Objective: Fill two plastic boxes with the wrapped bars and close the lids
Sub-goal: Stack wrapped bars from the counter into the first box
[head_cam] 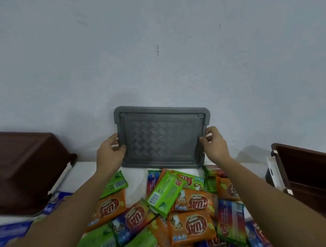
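Observation:
A grey plastic lid (162,138) stands upright against the wall at the back of the table. My left hand (109,152) grips its left edge and my right hand (214,143) grips its right edge. Below the lid lies a heap of wrapped bars (188,203) in green, orange and blue wrappers, spread over the white table (82,172). A dark brown plastic box (20,168) lies upside down at the left. A second brown box (320,169) stands at the right with its opening towards me.
A pale blue-grey wall (149,44) rises directly behind the table. More blue wrapped bars (6,234) lie at the left front, partly under the overturned box. White clip handles show on both boxes.

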`<state>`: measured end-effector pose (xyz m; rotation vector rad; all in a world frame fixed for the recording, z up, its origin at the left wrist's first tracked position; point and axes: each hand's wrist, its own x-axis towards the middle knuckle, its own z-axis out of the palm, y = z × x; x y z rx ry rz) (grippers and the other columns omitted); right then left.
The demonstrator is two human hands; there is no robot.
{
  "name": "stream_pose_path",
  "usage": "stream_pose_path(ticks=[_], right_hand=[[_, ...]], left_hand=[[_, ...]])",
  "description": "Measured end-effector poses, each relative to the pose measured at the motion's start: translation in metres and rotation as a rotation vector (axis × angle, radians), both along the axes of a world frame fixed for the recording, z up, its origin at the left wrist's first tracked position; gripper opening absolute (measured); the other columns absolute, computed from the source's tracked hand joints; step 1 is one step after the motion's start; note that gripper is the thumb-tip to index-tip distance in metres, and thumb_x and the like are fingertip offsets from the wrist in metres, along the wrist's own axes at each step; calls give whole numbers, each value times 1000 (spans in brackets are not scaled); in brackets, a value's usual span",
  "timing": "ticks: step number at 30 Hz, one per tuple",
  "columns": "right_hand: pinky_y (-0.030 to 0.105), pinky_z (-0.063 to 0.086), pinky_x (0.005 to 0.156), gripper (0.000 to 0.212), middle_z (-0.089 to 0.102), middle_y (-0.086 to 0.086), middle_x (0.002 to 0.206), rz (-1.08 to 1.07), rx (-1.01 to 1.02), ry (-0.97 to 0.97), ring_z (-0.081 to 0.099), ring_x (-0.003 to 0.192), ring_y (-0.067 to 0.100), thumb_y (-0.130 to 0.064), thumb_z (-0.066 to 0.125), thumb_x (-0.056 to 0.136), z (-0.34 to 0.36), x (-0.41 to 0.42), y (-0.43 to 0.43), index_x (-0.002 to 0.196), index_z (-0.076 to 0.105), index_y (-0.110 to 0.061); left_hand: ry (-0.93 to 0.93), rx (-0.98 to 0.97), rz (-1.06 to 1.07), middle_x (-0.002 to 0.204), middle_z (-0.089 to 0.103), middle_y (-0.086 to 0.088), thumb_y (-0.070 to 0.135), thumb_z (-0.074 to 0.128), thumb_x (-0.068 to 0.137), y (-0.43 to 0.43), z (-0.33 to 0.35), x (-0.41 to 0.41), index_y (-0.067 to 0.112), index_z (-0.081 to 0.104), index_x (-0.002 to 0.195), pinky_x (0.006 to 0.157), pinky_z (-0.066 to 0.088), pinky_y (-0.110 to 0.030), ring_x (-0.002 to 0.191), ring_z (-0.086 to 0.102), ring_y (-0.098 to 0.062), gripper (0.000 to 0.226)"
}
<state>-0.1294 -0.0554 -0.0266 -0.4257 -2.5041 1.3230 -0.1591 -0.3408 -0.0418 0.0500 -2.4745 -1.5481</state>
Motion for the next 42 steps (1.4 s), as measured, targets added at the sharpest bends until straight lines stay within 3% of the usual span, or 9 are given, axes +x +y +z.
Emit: stream_pose_path(ticks=[5,8,12,18,24,31,36,39,42], right_hand=[[31,48,67,21,63,8,101,14,3,-58,61,85,24,-26,51,96,0,6,3,112,50,-13],[29,44,72,26,59,7,104,-37,125,-160,58,88,24,-19,49,94,-5,18,14,119,52,-11],[42,44,94,29,48,14,119,-51,497,-458,50,109,33,-18,52,87,-6,50,27,115,49,-17],[45,38,99,44,42,16,129,10,771,-612,42,120,34,-24,52,88,-10,97,28,129,37,-15],[42,37,98,36,48,13,128,20,841,-590,43,120,32,-18,45,92,-16,109,30,128,43,-12],[39,40,98,36,55,12,127,118,1098,-582,51,118,31,-12,48,92,5,120,30,128,51,-9],[27,47,74,28,63,8,106,203,841,-508,61,95,23,-17,63,85,36,120,27,110,58,-7],[24,47,58,24,65,7,88,234,434,-481,60,72,17,-16,72,80,62,125,39,101,63,-7],[36,55,60,18,65,11,76,241,-40,-421,58,59,21,-11,75,77,83,134,66,90,63,-9]], left_hand=[[-37,39,109,131,50,-15,10,65,87,4,-7,3,13,39,140,90,43,-33,112,52,-26,59],[21,-30,129,122,47,-14,13,69,83,18,-13,20,14,45,125,86,44,-30,109,51,-23,49],[-137,-252,-186,100,56,2,32,71,81,48,-20,55,23,57,102,73,45,-27,96,58,-18,27],[-177,-727,-366,119,43,-1,66,62,70,86,-29,97,32,40,114,87,46,-39,111,45,-23,60],[-416,-693,-255,143,33,-15,67,56,74,94,-23,104,23,21,145,102,37,-42,131,34,-34,90],[-389,-674,-236,123,48,-13,56,66,69,78,-16,122,19,42,129,93,46,-38,115,49,-30,75],[-182,-541,-365,105,62,-1,42,79,67,77,-11,135,26,44,109,76,48,-31,94,60,-18,57],[-131,-313,-348,102,65,4,20,79,70,80,-8,141,25,51,97,69,51,-31,83,63,-13,40],[-177,64,-227,102,63,0,6,75,77,85,6,139,25,57,96,62,53,-35,75,65,-20,33]])
